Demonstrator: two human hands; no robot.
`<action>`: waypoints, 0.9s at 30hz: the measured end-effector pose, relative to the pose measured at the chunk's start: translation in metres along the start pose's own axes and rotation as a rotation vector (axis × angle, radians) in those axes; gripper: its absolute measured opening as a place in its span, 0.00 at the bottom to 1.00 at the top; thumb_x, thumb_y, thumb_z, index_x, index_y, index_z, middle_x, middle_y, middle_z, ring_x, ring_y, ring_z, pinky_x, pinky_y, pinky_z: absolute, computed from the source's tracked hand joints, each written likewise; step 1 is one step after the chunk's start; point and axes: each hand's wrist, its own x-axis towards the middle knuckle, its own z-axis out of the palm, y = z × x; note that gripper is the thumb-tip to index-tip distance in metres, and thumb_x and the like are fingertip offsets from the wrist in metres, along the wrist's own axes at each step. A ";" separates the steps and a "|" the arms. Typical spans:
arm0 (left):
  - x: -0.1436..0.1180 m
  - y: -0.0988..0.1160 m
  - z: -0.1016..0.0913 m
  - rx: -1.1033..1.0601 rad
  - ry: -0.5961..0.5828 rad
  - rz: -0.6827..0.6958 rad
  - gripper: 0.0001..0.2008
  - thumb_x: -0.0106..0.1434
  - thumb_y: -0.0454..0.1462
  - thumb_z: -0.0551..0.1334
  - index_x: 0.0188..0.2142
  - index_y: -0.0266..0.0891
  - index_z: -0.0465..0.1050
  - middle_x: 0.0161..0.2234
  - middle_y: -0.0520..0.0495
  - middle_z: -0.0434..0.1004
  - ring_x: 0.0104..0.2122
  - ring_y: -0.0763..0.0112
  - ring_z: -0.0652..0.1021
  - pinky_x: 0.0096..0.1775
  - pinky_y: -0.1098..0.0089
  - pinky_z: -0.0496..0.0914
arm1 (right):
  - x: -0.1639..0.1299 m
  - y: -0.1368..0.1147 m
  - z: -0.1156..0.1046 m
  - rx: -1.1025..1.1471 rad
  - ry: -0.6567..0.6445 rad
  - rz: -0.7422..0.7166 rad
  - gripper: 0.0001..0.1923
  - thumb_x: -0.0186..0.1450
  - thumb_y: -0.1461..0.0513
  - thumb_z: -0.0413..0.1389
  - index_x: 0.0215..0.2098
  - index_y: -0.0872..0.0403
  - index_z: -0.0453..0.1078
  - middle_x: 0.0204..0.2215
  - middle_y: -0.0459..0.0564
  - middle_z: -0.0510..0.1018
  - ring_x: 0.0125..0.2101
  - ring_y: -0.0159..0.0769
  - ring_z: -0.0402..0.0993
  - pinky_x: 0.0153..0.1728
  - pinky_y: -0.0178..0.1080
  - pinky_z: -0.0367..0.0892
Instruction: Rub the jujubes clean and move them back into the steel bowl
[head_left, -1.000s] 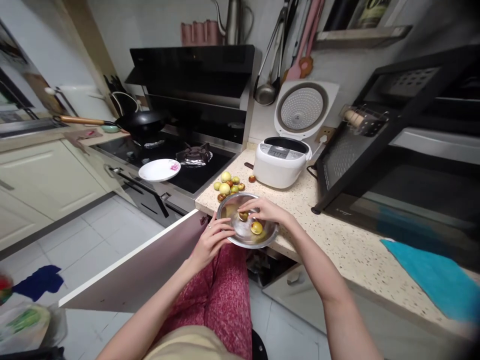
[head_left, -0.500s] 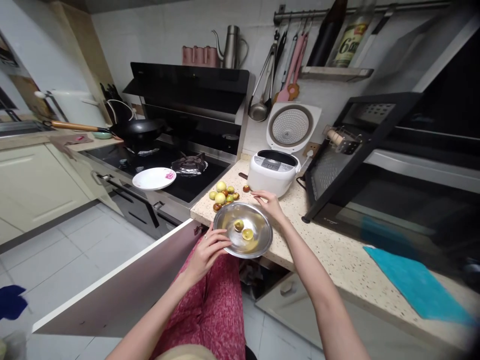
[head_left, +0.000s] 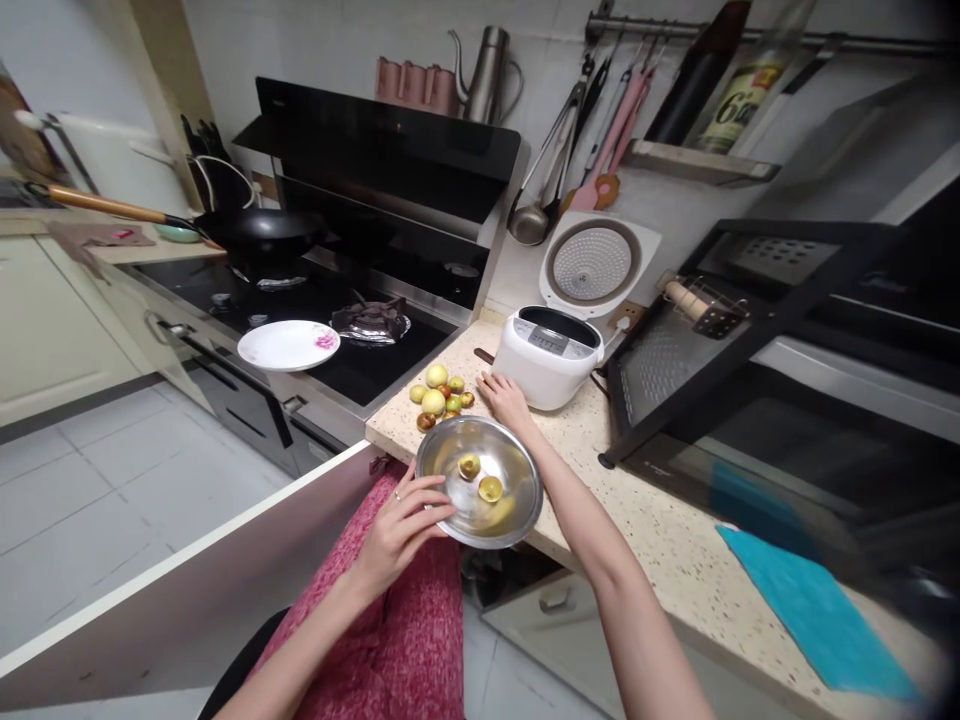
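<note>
My left hand [head_left: 401, 525] grips the steel bowl [head_left: 517, 470] at the speckled counter's [head_left: 675, 510] edge; my right hand [head_left: 506, 398], fingers loosely spread, holds nothing beside the rice cooker [head_left: 551, 355].

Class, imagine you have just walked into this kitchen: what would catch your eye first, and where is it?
The shiny metal bowl at the counter's near edge stands out, two small fruits inside, the left hand gripping its rim. Just behind it the right hand reaches to a pile of small fruits on the speckled counter. Further back sits a white rice cooker, lid up.
</note>
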 end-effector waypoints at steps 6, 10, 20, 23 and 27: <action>-0.002 -0.001 0.004 -0.039 0.019 -0.015 0.13 0.74 0.36 0.61 0.56 0.43 0.78 0.47 0.43 0.84 0.59 0.59 0.78 0.65 0.48 0.71 | -0.004 0.005 0.004 -0.055 -0.014 -0.006 0.21 0.74 0.70 0.47 0.61 0.60 0.73 0.60 0.66 0.77 0.64 0.51 0.67 0.61 0.53 0.65; 0.003 -0.006 -0.001 -0.044 -0.018 0.001 0.13 0.75 0.37 0.61 0.56 0.44 0.78 0.46 0.44 0.84 0.58 0.59 0.79 0.68 0.43 0.66 | -0.001 0.005 0.007 -0.041 0.043 0.010 0.23 0.73 0.71 0.47 0.63 0.57 0.71 0.65 0.63 0.73 0.68 0.50 0.64 0.65 0.55 0.62; 0.002 -0.004 0.002 -0.042 -0.025 -0.017 0.13 0.74 0.36 0.62 0.56 0.45 0.78 0.47 0.44 0.84 0.58 0.58 0.79 0.69 0.40 0.64 | -0.007 0.000 -0.005 0.005 0.108 0.025 0.18 0.73 0.69 0.51 0.57 0.57 0.75 0.55 0.64 0.81 0.61 0.53 0.72 0.67 0.60 0.60; 0.004 -0.005 0.004 -0.050 -0.007 -0.013 0.14 0.74 0.36 0.62 0.56 0.45 0.78 0.46 0.44 0.84 0.58 0.58 0.79 0.69 0.39 0.63 | -0.019 -0.003 -0.024 0.029 0.164 0.037 0.17 0.75 0.65 0.51 0.58 0.56 0.74 0.56 0.62 0.80 0.59 0.53 0.73 0.64 0.59 0.64; 0.010 -0.007 0.004 -0.044 -0.019 -0.015 0.13 0.74 0.35 0.62 0.55 0.43 0.78 0.46 0.44 0.84 0.59 0.59 0.79 0.70 0.39 0.63 | -0.044 -0.015 -0.062 0.290 0.370 0.042 0.17 0.75 0.61 0.54 0.59 0.52 0.75 0.53 0.59 0.81 0.53 0.50 0.78 0.57 0.54 0.72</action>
